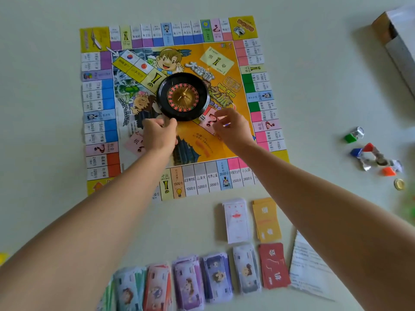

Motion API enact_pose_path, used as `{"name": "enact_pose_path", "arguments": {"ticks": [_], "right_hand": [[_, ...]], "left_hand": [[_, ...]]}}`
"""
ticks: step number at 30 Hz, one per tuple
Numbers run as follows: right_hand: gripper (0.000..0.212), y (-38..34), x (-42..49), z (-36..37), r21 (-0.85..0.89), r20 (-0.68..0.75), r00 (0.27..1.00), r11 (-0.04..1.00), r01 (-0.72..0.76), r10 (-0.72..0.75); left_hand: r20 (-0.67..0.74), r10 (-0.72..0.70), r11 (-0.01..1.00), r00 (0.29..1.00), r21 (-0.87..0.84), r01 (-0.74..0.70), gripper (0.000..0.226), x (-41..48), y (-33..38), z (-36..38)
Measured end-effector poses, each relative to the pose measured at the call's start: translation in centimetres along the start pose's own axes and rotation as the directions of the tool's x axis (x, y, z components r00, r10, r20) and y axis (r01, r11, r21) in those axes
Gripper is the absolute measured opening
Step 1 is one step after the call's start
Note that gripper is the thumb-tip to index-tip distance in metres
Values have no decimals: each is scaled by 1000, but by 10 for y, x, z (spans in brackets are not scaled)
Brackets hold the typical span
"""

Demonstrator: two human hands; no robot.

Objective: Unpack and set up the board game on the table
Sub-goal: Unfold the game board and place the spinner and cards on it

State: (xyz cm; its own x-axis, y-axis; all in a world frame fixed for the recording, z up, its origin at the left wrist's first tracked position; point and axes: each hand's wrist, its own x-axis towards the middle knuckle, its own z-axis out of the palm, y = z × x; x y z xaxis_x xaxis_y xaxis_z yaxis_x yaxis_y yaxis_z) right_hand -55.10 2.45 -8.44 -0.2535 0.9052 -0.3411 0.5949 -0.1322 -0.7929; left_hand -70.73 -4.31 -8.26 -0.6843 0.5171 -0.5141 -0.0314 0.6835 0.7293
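The roulette wheel (183, 96) is set at the middle of the paper game board (101, 122), spread on the tabletop (45, 108). The grip of the left hand (158, 133) is pinched narrowly on the wheel's near rim. The right hand (231, 129) is curled just beside the wheel, and whether its grip holds anything cannot be told. The wheel is judged rigid, glossy and fairly light: it is best taken by the outer rim, not the spinning centre, lest the thin creased board be dragged.
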Motion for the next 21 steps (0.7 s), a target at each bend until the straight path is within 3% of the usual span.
{"name": "enact_pose_path", "arguments": {"ticks": [4, 9, 15, 17, 21], "right_hand": [[20, 15, -22, -20, 24, 28, 1000, 1000, -10, 9], [13, 38, -73, -63, -63, 96, 993, 996, 70, -64], [16, 78, -133, -103, -226, 172, 975, 958, 177, -140], [24, 92, -150, -110, -310, 252, 953, 918, 247, -171], [64, 108, -170, -104, -570, 374, 913, 736, 365, -163]], "left_hand": [[138, 136, 960, 981, 228, -165, 11, -34, -16, 0], [331, 274, 867, 903, 322, -381, 12, -114, -38, 22], [392, 369, 765, 843, 387, -514, 7, -189, -71, 45], [410, 367, 743, 835, 411, -528, 6, -207, -82, 50], [460, 322, 739, 828, 425, -523, 17, -222, -101, 58]]}}
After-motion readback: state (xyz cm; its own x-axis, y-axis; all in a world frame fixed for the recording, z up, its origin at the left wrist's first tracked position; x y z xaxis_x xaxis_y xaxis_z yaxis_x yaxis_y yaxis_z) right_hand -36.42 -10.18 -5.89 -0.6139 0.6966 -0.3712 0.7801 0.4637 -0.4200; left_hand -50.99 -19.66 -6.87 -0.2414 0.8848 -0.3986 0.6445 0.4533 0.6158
